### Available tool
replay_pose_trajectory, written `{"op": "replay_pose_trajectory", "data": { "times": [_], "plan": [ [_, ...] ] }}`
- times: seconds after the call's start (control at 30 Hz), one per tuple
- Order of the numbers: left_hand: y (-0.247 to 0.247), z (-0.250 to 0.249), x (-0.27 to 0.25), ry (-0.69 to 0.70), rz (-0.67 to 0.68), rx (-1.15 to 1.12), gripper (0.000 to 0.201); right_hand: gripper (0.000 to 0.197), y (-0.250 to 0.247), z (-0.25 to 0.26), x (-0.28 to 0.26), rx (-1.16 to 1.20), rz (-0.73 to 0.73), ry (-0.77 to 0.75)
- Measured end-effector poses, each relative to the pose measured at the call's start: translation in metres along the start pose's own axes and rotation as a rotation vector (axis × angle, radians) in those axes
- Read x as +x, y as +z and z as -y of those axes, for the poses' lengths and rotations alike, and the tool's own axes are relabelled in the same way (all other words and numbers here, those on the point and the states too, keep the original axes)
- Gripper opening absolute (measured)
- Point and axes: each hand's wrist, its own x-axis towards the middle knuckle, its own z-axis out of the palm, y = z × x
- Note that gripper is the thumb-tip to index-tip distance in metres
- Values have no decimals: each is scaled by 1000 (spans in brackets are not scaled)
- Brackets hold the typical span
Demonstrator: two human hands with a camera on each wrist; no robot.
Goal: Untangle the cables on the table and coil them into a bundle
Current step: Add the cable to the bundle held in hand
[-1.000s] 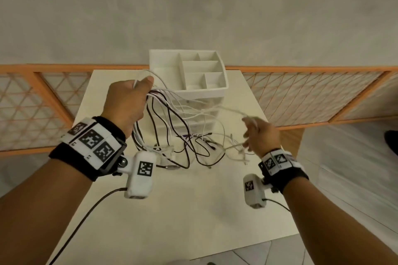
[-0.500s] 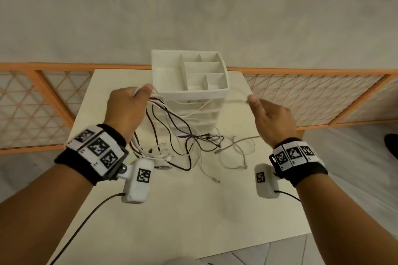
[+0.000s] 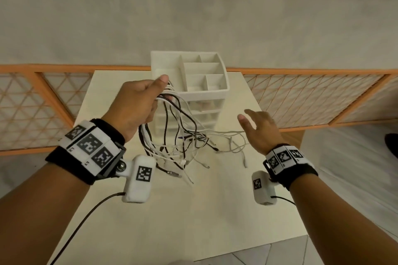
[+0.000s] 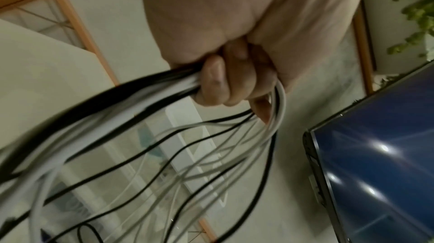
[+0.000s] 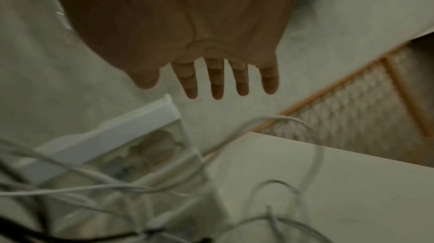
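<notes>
A tangle of black and white cables (image 3: 183, 133) hangs from my left hand (image 3: 137, 103), raised above the cream table (image 3: 193, 211). My fingers (image 4: 213, 83) are curled round several strands of the cables (image 4: 150, 135). The loose ends (image 3: 232, 144) trail on the table to the right. Over those ends hovers my right hand (image 3: 260, 127), its straight, spread fingers (image 5: 218, 78) holding nothing, with white cable loops (image 5: 293, 154) below it.
A white drawer organizer (image 3: 193, 88) with open top compartments stands at the table's back, right behind the cables. An orange lattice fence (image 3: 312, 97) runs behind the table. A dark screen (image 4: 380, 163) shows in the left wrist view.
My right hand has let go of the white cable it held stretched out, and the cable has dropped onto the table. The left hand has lifted its bunch slightly higher.
</notes>
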Motion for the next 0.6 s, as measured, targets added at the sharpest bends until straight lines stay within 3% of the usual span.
{"op": "replay_pose_trajectory", "data": {
  "times": [0.1,0.17,0.23,0.3,0.37,0.5,0.6],
  "plan": [
    [10,-7,-10,52,142,114,55,43,-9,45,-9,249,-76,-236],
    [15,-13,-16,100,248,202,58,38,-16,79,-21,422,-9,-440],
    [19,-20,-23,171,313,280,44,28,-17,103,-29,467,89,-604],
    [19,-26,-27,224,319,338,34,23,-10,112,-30,463,120,-669],
    [17,-28,-28,275,288,415,44,13,0,107,-25,389,166,-650],
    [5,-25,-22,340,106,450,56,33,24,71,-5,90,184,-503],
    [-9,-25,-13,354,-38,339,60,15,45,24,7,-192,273,-281]
  ]
}}
